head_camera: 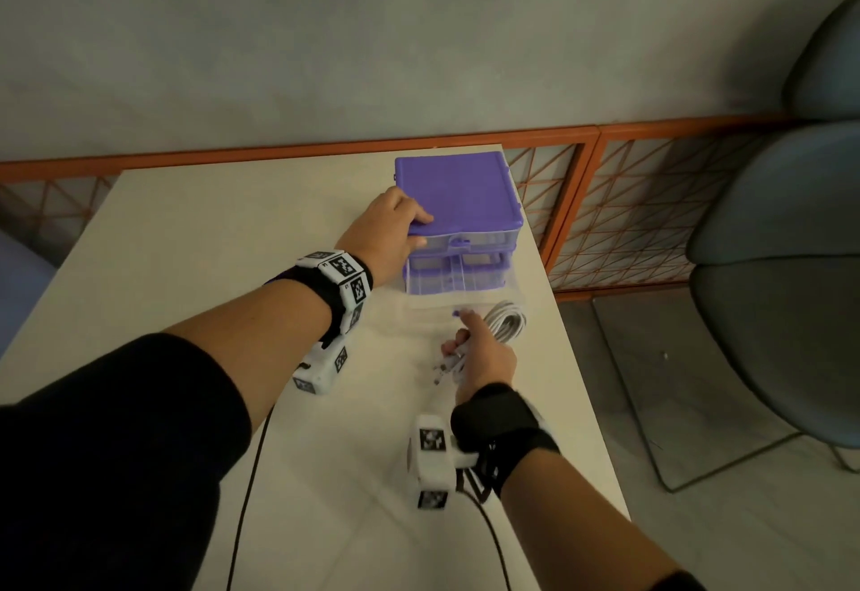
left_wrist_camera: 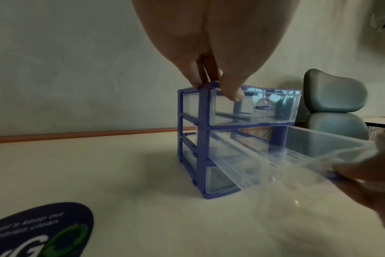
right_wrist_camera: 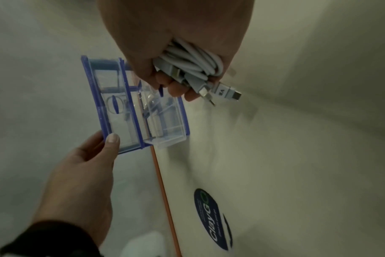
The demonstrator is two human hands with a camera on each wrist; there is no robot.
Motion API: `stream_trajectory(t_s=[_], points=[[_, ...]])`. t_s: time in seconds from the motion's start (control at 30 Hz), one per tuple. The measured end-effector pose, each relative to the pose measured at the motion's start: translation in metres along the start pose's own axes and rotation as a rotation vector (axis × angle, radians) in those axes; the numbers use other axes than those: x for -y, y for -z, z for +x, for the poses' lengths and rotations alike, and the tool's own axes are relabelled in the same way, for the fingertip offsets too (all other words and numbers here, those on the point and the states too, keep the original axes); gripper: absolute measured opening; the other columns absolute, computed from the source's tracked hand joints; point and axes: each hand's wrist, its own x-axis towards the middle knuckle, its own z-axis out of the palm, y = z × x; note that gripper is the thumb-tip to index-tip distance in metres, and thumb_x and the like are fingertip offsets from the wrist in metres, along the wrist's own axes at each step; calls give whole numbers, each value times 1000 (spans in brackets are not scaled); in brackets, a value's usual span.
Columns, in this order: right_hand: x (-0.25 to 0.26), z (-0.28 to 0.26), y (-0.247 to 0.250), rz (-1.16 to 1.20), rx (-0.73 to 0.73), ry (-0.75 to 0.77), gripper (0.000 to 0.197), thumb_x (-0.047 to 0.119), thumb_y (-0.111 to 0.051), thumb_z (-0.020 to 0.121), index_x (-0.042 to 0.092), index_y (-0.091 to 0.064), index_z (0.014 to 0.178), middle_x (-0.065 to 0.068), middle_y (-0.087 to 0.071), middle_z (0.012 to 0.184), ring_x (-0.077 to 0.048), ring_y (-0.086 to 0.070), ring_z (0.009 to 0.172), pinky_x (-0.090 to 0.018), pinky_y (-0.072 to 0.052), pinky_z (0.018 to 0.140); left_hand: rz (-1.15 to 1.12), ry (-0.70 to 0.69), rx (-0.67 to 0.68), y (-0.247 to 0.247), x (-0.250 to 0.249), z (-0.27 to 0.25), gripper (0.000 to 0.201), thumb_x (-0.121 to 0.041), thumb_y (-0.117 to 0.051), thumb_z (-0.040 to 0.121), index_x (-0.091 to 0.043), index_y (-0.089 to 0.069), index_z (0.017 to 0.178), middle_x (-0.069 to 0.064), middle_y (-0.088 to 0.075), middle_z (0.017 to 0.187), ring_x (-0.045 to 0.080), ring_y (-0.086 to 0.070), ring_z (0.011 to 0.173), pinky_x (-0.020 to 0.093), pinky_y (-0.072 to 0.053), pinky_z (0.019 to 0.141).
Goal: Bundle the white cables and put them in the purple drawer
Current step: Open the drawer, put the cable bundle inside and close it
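Note:
The purple drawer unit (head_camera: 458,199) stands at the table's far right, with its middle clear drawer (head_camera: 458,292) pulled out toward me. My left hand (head_camera: 395,223) grips the unit's top front-left corner, fingers (left_wrist_camera: 231,90) on the lid and thumb on the front. My right hand (head_camera: 465,339) is just in front of the open drawer and holds the coiled white cables (head_camera: 505,320). Its index finger reaches to the drawer's purple handle. In the right wrist view the white cables (right_wrist_camera: 193,64) sit in the fist, with several connectors (right_wrist_camera: 226,92) sticking out.
The cream table (head_camera: 232,265) ends close to the right of the unit. A blue round sticker (left_wrist_camera: 40,231) lies on the table near me. A grey chair (head_camera: 782,265) stands on the right, and an orange mesh railing (head_camera: 628,218) runs behind the table.

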Motion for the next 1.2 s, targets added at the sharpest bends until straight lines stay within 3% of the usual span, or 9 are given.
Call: stream_trajectory(t_s=[0.2, 0.33, 0.47, 0.6, 0.8, 0.97, 1.07, 1.13, 1.2], points=[[-1, -27, 17, -71, 7, 58, 29, 23, -75, 78, 8, -56, 62, -7, -50, 52, -21, -47, 45, -30, -39, 48, 26, 25, 28, 1, -3, 1, 35, -17, -62, 88, -14, -56, 121, 7, -48, 126, 21, -50, 116, 28, -41, 96], [8, -46, 25, -233, 9, 209, 30, 22, -74, 76, 4, -53, 90, -6, -51, 60, -15, -47, 42, -31, -46, 50, 29, 25, 34, 3, -3, 1, 35, -18, -62, 88, -15, -55, 122, 7, -48, 126, 21, -51, 116, 29, -42, 95], [43, -51, 13, -614, 78, 399, 41, 20, -70, 72, 3, -50, 104, -7, -57, 78, -15, -53, 57, -32, -49, 56, 20, 13, 27, 2, -3, 0, 34, -17, -60, 89, -14, -55, 122, 7, -48, 127, 20, -50, 117, 25, -40, 93], [87, -38, -14, -1216, 220, 381, 19, 23, -61, 83, 6, -55, 76, -3, -51, 59, -11, -49, 43, -23, -40, 43, 4, 2, 15, 2, -1, 0, 34, -17, -60, 89, -14, -55, 122, 6, -49, 126, 19, -49, 117, 22, -37, 91], [106, -10, -59, -1598, 345, 163, 29, 14, -57, 88, 16, -40, 65, -4, -48, 80, -22, -47, 84, -34, -45, 84, -8, -12, 14, 1, 3, 1, 35, -16, -62, 88, -15, -56, 122, 5, -49, 125, 18, -49, 116, 22, -39, 92], [103, -3, -73, -1707, 288, 141, 25, 12, -55, 92, 9, -43, 71, -11, -48, 95, -23, -40, 97, -33, -37, 90, -8, -42, 17, 1, 4, 1, 34, -13, -62, 88, -14, -56, 122, 6, -49, 124, 18, -50, 114, 24, -43, 94], [101, -2, -69, -1672, 322, 164, 34, 13, -50, 94, 15, -35, 64, -9, -46, 86, -21, -38, 98, -35, -37, 93, -18, -54, 19, 3, 3, 1, 33, -11, -63, 87, -13, -57, 119, 7, -50, 122, 19, -50, 112, 30, -46, 94], [97, -4, -70, -1731, 252, 207, 22, 20, -49, 94, 13, -42, 74, -12, -48, 99, -23, -43, 96, -33, -38, 89, -22, -62, 17, 4, 3, 1, 32, -10, -63, 87, -13, -57, 118, 6, -51, 121, 19, -50, 111, 28, -46, 92], [95, -6, -73, -1794, 244, 235, 15, 24, -50, 93, 14, -52, 103, -14, -54, 111, -26, -53, 104, -35, -43, 99, -27, -70, 15, 3, 4, 0, 32, -6, -63, 86, -13, -57, 117, 5, -50, 120, 16, -50, 111, 20, -42, 87]])
